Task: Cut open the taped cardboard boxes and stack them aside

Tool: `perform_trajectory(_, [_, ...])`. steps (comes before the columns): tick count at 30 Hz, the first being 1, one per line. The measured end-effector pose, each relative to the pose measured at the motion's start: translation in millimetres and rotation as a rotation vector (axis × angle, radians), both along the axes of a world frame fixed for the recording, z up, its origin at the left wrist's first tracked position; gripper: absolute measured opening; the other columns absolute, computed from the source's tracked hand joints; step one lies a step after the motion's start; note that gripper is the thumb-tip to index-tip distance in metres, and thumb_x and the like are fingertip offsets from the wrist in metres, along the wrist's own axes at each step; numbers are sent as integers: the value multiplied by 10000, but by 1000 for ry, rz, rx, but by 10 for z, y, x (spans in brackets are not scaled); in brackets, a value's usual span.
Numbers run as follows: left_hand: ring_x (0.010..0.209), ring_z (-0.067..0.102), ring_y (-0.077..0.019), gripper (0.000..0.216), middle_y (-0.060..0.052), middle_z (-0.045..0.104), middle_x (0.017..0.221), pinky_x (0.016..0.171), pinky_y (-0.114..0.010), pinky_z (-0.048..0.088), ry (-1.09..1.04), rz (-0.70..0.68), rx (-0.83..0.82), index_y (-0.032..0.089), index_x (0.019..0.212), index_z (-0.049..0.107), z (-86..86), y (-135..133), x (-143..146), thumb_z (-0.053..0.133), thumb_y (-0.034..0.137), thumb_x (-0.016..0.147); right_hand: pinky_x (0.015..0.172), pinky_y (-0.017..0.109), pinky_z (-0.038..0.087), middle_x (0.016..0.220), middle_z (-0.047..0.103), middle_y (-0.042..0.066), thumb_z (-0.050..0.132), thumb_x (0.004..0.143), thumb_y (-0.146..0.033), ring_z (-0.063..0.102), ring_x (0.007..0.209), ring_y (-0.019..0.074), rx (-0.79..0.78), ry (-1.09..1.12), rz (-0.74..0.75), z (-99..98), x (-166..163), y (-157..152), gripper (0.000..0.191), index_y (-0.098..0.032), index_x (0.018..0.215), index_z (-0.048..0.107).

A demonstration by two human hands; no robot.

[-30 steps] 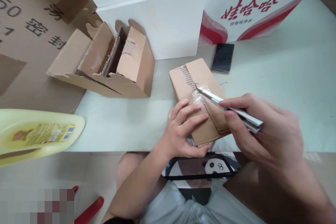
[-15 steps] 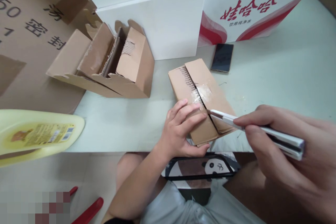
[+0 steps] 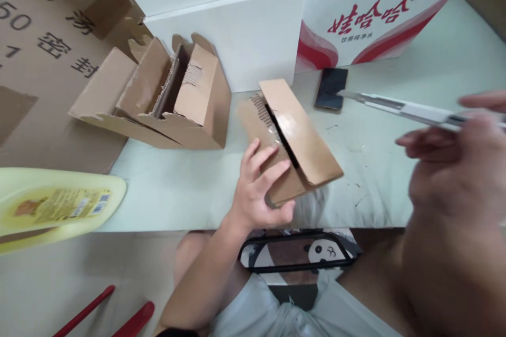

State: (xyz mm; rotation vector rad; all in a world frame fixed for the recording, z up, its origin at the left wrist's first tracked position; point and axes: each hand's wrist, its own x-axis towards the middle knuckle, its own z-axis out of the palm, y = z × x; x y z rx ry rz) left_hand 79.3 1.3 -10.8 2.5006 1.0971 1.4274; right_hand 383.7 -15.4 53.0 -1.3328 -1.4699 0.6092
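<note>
A small brown cardboard box [image 3: 304, 137] is tilted at the near part of the table, with a dark gap running between its two top flaps. Clear tape shows along that gap. My left hand [image 3: 261, 187] grips the box's near left side, fingers over the top and thumb at the near edge. To the right, above the table and apart from the box, my right hand [image 3: 466, 152] holds a white utility knife [image 3: 407, 109]. The knife's blade is out and points left, its tip in front of the phone. Motion blurs the right hand.
An open cardboard box [image 3: 197, 95] stands at the left behind my left hand. A dark phone [image 3: 331, 88] lies before a white and red carton [image 3: 367, 31]. A yellow bottle [image 3: 79, 202] is at the left, near a big brown carton [image 3: 51, 131].
My right hand has pulled the knife out of the box's seam and moved it up and right. The box has shifted left and tilted with my left hand, and its flap gap is wider.
</note>
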Motion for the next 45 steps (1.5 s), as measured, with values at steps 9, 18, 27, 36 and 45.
perform_trajectory(9, [1468,393,-403,386,-136,381,1450,1210,-666,335,-29,210,-110,267,1197,594,-4,22,-273,502,511,912,424,198,394,740,648,-23,754,780,-441,709,587,152,-372,456,-259,-631,-409,776,361,-255,933,484])
perform_trajectory(18, [1408,452,-382,480,-156,342,1473,1089,-514,523,5,417,-186,190,1123,634,97,-28,-300,745,542,817,658,357,529,915,689,70,645,788,-411,700,876,256,-447,27,-344,-877,-263,794,234,-228,919,578])
perform_trajectory(27, [1205,574,-336,887,-115,532,1219,1059,-532,509,-82,573,-140,225,1249,537,59,22,-357,855,748,607,630,297,500,726,701,22,580,854,-356,609,640,159,-277,-263,135,-839,-345,674,206,-202,834,716])
perform_trajectory(36, [1173,668,-314,804,-111,647,1180,983,-491,575,-223,604,-344,235,1177,475,-32,36,-392,834,734,658,1038,540,531,1396,619,179,584,936,-455,616,1252,337,-89,-265,526,-1016,-615,560,515,-217,1391,541])
perform_trajectory(45, [1015,726,-280,796,-74,678,1036,893,-455,616,-382,518,-348,239,1100,459,-44,89,-414,851,741,622,1138,540,446,1372,565,122,587,958,-474,577,1263,286,-42,-52,501,-1084,-653,490,464,-287,1356,440])
